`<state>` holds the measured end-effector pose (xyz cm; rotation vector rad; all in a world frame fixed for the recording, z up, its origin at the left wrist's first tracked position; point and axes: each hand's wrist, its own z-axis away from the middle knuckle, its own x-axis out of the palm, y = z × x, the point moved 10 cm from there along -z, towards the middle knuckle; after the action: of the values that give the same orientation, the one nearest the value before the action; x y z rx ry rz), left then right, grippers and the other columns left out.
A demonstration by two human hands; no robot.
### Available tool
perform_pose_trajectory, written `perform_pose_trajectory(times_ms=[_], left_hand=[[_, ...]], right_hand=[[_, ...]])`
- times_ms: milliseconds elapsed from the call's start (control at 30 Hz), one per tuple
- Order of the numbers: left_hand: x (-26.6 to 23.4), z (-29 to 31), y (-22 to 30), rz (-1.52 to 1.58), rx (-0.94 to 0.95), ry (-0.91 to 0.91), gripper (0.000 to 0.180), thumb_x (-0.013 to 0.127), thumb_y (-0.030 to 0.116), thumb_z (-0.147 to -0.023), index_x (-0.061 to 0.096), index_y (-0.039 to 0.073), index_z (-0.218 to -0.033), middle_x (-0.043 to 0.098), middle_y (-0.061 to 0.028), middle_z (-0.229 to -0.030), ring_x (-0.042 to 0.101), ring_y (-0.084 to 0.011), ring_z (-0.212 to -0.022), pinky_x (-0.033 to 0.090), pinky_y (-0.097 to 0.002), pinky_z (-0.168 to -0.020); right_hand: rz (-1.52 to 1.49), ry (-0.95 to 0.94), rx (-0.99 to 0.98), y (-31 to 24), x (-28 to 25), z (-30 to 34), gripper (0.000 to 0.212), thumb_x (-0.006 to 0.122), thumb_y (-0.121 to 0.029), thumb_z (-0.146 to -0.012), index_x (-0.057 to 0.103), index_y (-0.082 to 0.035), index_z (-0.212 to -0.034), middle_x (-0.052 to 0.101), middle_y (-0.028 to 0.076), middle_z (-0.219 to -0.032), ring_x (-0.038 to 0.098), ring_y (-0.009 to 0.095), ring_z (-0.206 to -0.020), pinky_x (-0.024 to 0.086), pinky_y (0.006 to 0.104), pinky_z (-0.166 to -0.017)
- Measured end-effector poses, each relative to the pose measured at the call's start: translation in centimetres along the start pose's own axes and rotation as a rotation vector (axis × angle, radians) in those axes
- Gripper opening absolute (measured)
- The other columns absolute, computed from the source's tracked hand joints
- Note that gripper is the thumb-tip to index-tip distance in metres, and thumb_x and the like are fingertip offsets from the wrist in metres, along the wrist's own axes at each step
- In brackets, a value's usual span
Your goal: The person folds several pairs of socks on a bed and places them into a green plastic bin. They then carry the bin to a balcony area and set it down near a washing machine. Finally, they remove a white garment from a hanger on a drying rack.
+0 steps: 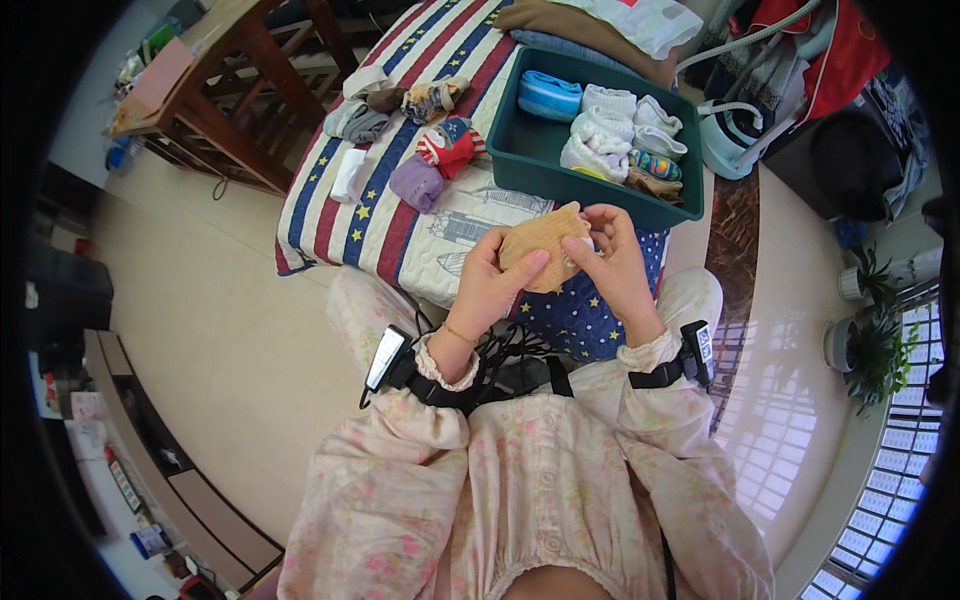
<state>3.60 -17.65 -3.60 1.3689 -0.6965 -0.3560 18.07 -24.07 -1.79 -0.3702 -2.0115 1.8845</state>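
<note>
Between my hands is a folded tan sock [541, 240] with a ribbed look, held just in front of the green bin's near side. My left hand [488, 277] grips its left edge, thumb on top. On the other side my right hand [618, 265] pinches it between thumb and fingers. The dark green bin [535, 178] contains a blue folded bundle [549, 95], several white rolled socks [597, 140], a colourful patterned roll [655, 165] and a brown one [653, 187]. The fingers' undersides are hidden.
On the striped, starred quilt [335, 228] lie a purple bundle [417, 183], a red patterned bundle [452, 147], grey rolls [357, 122] and a white packet [347, 176]. Folded clothes [590, 35] sit behind the bin. A pale blue appliance with a hose [728, 140] stands at right.
</note>
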Motion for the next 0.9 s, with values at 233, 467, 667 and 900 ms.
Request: perform_pose_trajectory(times_ms=[233, 467, 667, 900], left_hand=[[1.2, 0.9, 0.8, 0.199, 0.072, -0.119, 0.045, 0.068, 0.014, -0.086, 0.049, -0.001, -0.124, 0.057, -0.0054, -0.115, 0.053, -0.0126, -0.107, 0.044, -0.0283, -0.092], [1.1, 1.0, -0.5, 0.185, -0.049, -0.149, 0.052, 0.066, 0.005, -0.085, 0.042, 0.0, -0.131, 0.051, -0.0067, -0.123, 0.051, -0.0147, -0.112, 0.043, -0.0295, -0.096], [-0.4, 0.8, -0.5, 0.077, 0.122, -0.042, 0.045, 0.062, -0.003, -0.083, 0.043, 0.001, -0.124, 0.052, -0.0058, -0.119, 0.052, -0.0142, -0.11, 0.044, -0.0299, -0.095], [-1.4, 0.5, -2.0, 0.052, -0.008, 0.024, 0.048, 0.062, -0.001, -0.083, 0.04, 0.002, -0.125, 0.048, -0.0073, -0.125, 0.051, -0.0166, -0.113, 0.047, -0.0302, -0.093]], right_hand=[[-0.194, 0.001, 0.229, 3.2, 0.0, 0.7, 0.024, 0.061, -0.022, -0.093, 0.058, 0.0, -0.101, 0.062, 0.003, -0.09, 0.059, 0.009, -0.078, 0.05, 0.0239, -0.07], [-0.331, 0.024, 0.341, 4.8, 0.2, 1.1, 0.028, 0.059, -0.026, -0.094, 0.057, 0.001, -0.1, 0.062, 0.004, -0.092, 0.059, 0.009, -0.079, 0.05, 0.0234, -0.069], [-0.299, 0.103, 0.021, 1.9, -0.7, 1.0, 0.019, 0.071, -0.01, -0.084, 0.055, -0.002, -0.09, 0.057, 0.004, -0.095, 0.057, 0.011, -0.086, 0.049, 0.0241, -0.074], [0.232, -0.077, -0.294, -3.3, 2.3, 2.1, 0.02, 0.072, 0.003, -0.076, 0.058, -0.003, -0.089, 0.045, 0.008, -0.118, 0.049, 0.013, -0.101, 0.042, 0.026, -0.087]])
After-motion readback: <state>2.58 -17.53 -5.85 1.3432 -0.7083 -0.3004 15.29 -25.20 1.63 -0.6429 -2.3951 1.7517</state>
